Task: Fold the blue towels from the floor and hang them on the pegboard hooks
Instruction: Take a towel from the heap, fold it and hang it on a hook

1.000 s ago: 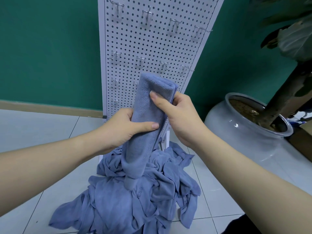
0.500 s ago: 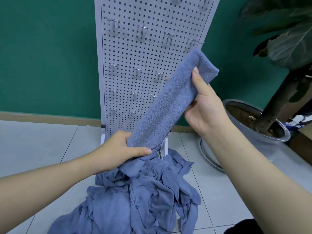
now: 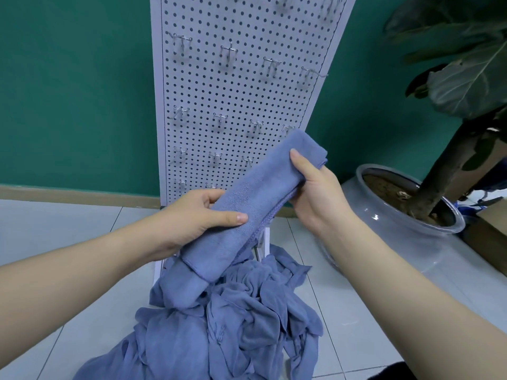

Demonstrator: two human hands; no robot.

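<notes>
While slanting up toward the right, folded towel (image 3: pixel 247 212): hanging above the near towel pile (image 3: pixel 227 319).
Left hand (image 3: pixel 192 218): gripping lower part.
Right hand (image 3: pixel 312 187): pinching upper end.
Pegboard (image 3: pixel 241 94): standing far behind.

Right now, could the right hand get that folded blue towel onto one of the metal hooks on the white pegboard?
Probably yes: the right hand holds the folded blue towel just below bare metal hooks, nothing between.

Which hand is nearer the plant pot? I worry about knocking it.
Right. The right hand grips the folded towel's upper end just left of the plant pot; the left hand holds the towel's lower part, farther left, in front of the pegboard.
</notes>
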